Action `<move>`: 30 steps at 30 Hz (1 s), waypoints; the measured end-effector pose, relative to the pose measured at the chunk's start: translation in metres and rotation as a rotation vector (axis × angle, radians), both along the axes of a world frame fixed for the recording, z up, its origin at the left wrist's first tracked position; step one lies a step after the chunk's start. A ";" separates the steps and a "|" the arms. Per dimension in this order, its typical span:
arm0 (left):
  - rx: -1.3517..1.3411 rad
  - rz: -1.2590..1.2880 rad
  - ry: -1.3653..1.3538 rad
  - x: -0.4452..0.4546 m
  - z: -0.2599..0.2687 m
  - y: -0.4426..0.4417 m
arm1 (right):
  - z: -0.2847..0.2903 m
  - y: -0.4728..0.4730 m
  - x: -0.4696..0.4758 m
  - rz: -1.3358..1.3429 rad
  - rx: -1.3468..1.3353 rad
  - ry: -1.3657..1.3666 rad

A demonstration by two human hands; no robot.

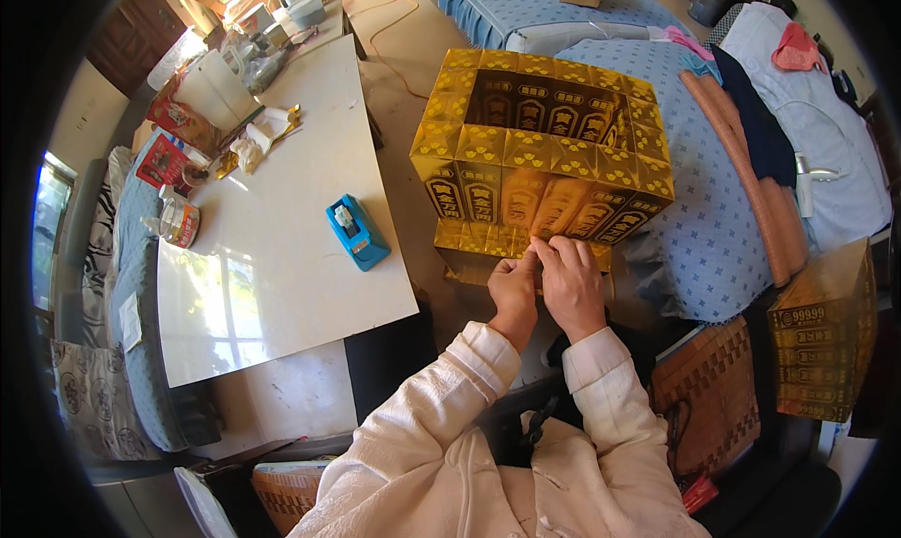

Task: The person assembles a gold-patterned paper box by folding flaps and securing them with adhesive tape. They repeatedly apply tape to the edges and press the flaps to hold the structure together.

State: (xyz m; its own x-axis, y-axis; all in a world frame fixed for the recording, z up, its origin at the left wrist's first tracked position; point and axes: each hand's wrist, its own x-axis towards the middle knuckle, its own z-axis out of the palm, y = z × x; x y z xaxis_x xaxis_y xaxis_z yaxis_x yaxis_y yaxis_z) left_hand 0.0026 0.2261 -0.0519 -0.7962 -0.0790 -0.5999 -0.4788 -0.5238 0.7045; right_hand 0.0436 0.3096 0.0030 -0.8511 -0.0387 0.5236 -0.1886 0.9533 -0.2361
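Note:
In front of me stands a hollow rectangular box of folded gold foil paper [486,140], printed with Chinese characters and open at the top. A lower gold tier [464,236] shows beneath its near wall. My left hand [514,288] and my right hand [571,277] meet at this lower tier, thumbs and index fingers pinched together on its edge. The fingers hide what exactly lies between their tips. On the white table to the left rests a blue tape dispenser [357,232], apart from both hands.
The glossy white table [295,256] bears a plastic jar [179,221], a white jug [215,91] and crumpled wrappers. At right are a blue patterned cover [704,207], a rolled orange mat [746,179] and another gold paper piece [816,341]. An orange cord [383,48] crosses the floor.

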 end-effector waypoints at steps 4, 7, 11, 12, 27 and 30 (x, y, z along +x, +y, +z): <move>0.007 -0.005 -0.026 -0.004 0.001 -0.002 | 0.001 0.000 0.000 0.005 0.005 -0.002; 0.023 -0.005 -0.038 -0.005 -0.003 -0.003 | 0.001 -0.002 0.000 0.008 -0.006 0.005; 0.025 -0.028 -0.055 -0.005 0.001 -0.002 | -0.001 0.000 0.000 0.001 -0.025 0.007; 0.033 -0.051 -0.040 -0.005 -0.002 -0.004 | 0.000 -0.001 0.001 0.008 -0.051 0.024; 0.007 -0.125 -0.044 -0.005 -0.009 -0.010 | -0.004 0.000 0.001 -0.037 -0.292 -0.071; -0.012 -0.146 -0.061 -0.006 -0.008 -0.011 | -0.004 -0.001 0.001 -0.039 -0.310 -0.070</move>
State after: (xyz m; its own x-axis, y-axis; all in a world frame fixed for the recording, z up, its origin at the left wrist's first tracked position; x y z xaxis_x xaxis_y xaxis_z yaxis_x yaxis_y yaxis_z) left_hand -0.0030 0.2153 -0.0603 -0.7616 0.0278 -0.6475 -0.5918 -0.4370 0.6773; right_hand 0.0444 0.3089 -0.0015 -0.8832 0.1475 0.4452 -0.1258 0.8399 -0.5279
